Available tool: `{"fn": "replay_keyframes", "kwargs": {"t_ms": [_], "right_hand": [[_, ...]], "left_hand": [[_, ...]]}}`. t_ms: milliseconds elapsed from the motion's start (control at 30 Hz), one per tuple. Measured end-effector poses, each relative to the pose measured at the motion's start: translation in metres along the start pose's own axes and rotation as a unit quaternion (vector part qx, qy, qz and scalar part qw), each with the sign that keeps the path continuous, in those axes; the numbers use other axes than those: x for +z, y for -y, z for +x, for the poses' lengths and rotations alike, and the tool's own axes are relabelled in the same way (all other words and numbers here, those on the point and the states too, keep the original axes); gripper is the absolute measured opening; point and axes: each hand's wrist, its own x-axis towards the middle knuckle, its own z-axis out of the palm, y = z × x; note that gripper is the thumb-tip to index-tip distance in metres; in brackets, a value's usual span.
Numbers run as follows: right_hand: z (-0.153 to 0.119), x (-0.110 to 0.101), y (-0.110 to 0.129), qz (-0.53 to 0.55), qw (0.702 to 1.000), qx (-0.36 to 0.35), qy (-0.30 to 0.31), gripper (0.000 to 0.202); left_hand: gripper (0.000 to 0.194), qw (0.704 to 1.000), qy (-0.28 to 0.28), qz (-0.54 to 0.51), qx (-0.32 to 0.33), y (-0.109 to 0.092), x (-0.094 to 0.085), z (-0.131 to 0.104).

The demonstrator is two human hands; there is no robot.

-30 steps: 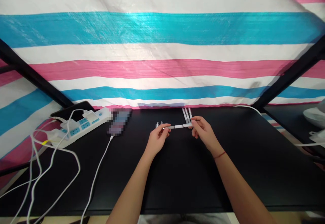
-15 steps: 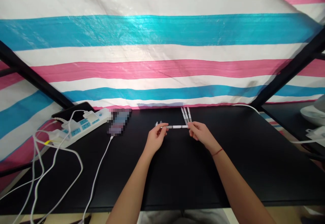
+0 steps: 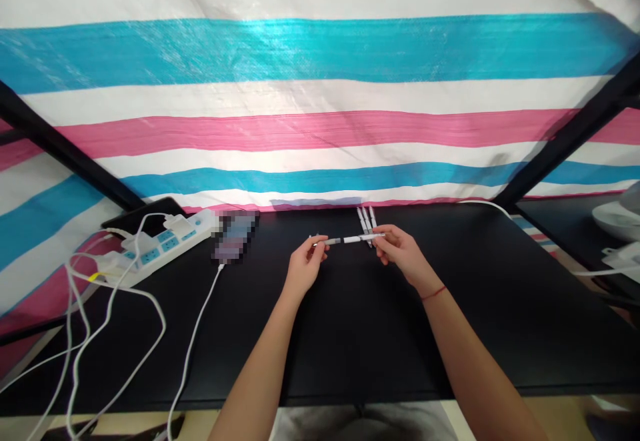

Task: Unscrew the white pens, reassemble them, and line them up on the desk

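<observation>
Change: half a second ago the pen reads as one unbroken line; now a dark gap splits it, with a grey pen section on the left and a white pen section on the right. Judging from that, the work is now on two parts, one per hand.

Left to right: power strip at 9 o'clock from the left hand, pixelated phone nearer, at about 10, its white charging cable running off toward 7.

Left hand: thumb and forefinger pinched together on the grey section, other fingers curled in. Grey end points to 3 o'clock, just short of the white section.

Three pens on the black tabletop, between 10 and 11 o'clock from the right hand.

Right hand: thumb and fingertips closed in a pinch on the white section, which crosses in front of the pens' near ends.
</observation>
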Motion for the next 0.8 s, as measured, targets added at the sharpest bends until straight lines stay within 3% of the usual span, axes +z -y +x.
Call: {"fn": "replay_keyframes", "kwargs": {"t_ms": [300,800], "right_hand": [[0.005,-0.018,0.001,0.095,0.992,0.033,-0.078,0.033],[0.006,-0.019,0.000,0.120,0.985,0.014,-0.125,0.029]], "left_hand": [[0.039,0.997,-0.070,-0.025,-0.021,-0.002,-0.008,0.004],[0.034,0.998,-0.048,-0.040,-0.010,-0.001,-0.007,0.003]]}}
